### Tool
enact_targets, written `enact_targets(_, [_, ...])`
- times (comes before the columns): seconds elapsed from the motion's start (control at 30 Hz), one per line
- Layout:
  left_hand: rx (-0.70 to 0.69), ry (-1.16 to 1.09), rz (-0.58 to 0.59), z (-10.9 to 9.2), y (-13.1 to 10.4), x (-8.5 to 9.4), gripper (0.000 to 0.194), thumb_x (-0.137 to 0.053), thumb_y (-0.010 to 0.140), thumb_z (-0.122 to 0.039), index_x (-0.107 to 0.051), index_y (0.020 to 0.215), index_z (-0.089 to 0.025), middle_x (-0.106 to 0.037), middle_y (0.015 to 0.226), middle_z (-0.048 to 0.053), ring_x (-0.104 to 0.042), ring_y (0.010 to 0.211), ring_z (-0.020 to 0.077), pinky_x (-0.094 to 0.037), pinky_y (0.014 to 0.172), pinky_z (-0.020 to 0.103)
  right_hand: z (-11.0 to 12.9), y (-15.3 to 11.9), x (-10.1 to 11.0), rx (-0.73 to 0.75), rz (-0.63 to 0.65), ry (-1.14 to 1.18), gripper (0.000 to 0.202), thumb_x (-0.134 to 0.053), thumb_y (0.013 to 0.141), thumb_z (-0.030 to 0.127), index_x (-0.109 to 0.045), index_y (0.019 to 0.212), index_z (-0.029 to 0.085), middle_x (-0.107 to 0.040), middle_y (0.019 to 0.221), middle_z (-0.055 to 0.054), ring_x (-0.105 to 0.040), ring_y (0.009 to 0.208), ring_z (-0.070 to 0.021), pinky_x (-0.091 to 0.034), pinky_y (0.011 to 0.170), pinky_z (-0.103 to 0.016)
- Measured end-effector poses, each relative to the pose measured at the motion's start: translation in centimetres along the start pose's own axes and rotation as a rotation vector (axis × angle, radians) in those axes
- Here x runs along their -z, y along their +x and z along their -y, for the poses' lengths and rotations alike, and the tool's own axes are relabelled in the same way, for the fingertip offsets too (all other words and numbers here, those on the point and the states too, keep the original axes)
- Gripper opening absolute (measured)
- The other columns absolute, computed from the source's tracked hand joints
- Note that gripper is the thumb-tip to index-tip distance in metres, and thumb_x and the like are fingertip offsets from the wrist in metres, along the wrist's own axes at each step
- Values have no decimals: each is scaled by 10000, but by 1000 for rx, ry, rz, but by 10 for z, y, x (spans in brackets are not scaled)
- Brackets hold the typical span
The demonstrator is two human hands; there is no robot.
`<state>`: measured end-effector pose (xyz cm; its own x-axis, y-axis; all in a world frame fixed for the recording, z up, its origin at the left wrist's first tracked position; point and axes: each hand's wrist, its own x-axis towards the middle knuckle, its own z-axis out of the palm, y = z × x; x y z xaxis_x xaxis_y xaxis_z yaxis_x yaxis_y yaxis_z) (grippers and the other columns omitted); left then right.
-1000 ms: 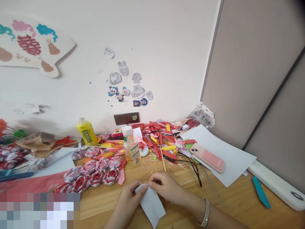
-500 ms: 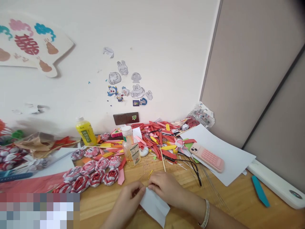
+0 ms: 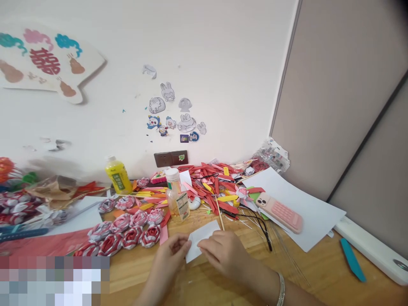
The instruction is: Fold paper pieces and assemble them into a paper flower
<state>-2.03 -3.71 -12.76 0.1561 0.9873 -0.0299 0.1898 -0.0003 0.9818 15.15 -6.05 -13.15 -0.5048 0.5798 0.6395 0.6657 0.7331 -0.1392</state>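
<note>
A small white sheet of paper (image 3: 201,236) is between my two hands, low in the middle of the view over the wooden table (image 3: 191,282). My left hand (image 3: 174,250) pinches its left edge with thumb and fingers. On the other side my right hand (image 3: 219,250) has its curled fingers closed on the paper's right part, a bracelet around the wrist. Just beyond the hands lies a thin wooden stick (image 3: 219,213). Several red-and-white paper roses (image 3: 130,237) lie in rows left of my left hand.
A clear bottle (image 3: 177,199) and a yellow drink bottle (image 3: 118,176) stand behind. Red, pink and yellow paper strips (image 3: 212,187) are heaped along the wall. At the right are a pink phone (image 3: 280,212) on white paper (image 3: 314,229) and a teal tool (image 3: 352,260).
The white paper, which hung down towards me below my hands, now extends up and away between them. My right hand has turned and shifted slightly. The view has moved a little left.
</note>
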Motion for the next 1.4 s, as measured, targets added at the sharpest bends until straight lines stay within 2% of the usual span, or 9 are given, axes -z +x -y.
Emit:
enact_targets(0.17, [172, -286, -62, 4, 2, 2, 338, -748, 468, -387, -567, 648, -166, -622, 523, -36, -559, 495, 119, -450, 519, 228, 2, 0, -4, 69, 50, -54, 214, -390, 870, 186, -575, 977, 188, -608, 654, -16, -468, 545, -131, -276, 492, -257])
enact_targets(0.33, [250, -418, -32, 6, 0, -2, 351, -784, 464, -345, -542, 652, -175, -641, 504, -37, -588, 487, 102, -472, 535, 202, -4, 1, -6, 13, 67, 92, 176, -436, 866, 225, -606, 885, 183, -634, 777, -31, -524, 682, -141, -351, 594, -248])
enact_targets(0.53, [228, -420, 21, 4, -2, -6, 413, -797, 428, -397, -586, 702, -173, -677, 550, -18, -637, 574, 135, -495, 600, 220, -9, 4, -9, -334, -7, 473, 80, -601, 758, 209, -635, 829, 192, -608, 781, -10, -533, 668, -118, -393, 620, -218])
enact_targets(0.67, [196, -402, 51, 0, -4, -10, 440, -789, 414, -433, -612, 718, -168, -684, 553, -12, -637, 594, 147, -495, 611, 231, -5, 4, -14, -609, -42, 672, 159, -648, 679, 174, -635, 837, 189, -591, 735, 11, -510, 613, -108, -393, 581, -209])
enact_targets(0.8, [179, -373, 37, -4, -9, -13, 446, -782, 413, -444, -616, 718, -165, -686, 556, -4, -623, 573, 145, -490, 599, 238, -3, 3, -21, -744, -52, 816, 136, -626, 675, 189, -631, 809, 170, -558, 631, 27, -503, 594, -112, -385, 557, -207])
enact_targets(1.03, [189, -324, 62, -5, -10, -15, 450, -763, 411, -475, -602, 694, -165, -667, 535, -4, -621, 558, 162, -484, 587, 260, -2, 5, -24, -804, -93, 878, 106, -606, 659, 163, -625, 763, 163, -572, 652, 21, -510, 608, -112, -394, 580, -212])
enact_targets(1.17, [126, -231, 97, -7, -12, -18, 405, -725, 477, -489, -586, 672, -162, -643, 496, -2, -608, 518, 171, -459, 531, 259, 0, 6, -23, -811, -83, 852, 111, -600, 652, 156, -626, 760, 165, -575, 656, 20, -508, 608, -114, -396, 575, -216])
enact_targets(1.27, [67, -170, 93, -8, -13, -19, 363, -709, 517, -461, -582, 678, -161, -638, 492, -5, -590, 502, 159, -442, 520, 248, 1, 6, -22, -799, -87, 846, 101, -596, 658, 158, -625, 755, 164, -579, 678, 13, -511, 626, -118, -404, 589, -223])
enact_targets(1.4, [84, -105, 60, -11, -13, -18, 330, -700, 524, -453, -561, 630, -172, -642, 485, 1, -587, 493, 162, -436, 509, 249, -1, 4, -20, -750, -48, 922, 171, -605, 667, 172, -623, 837, 166, -593, 713, 4, -538, 662, -129, -426, 623, -236])
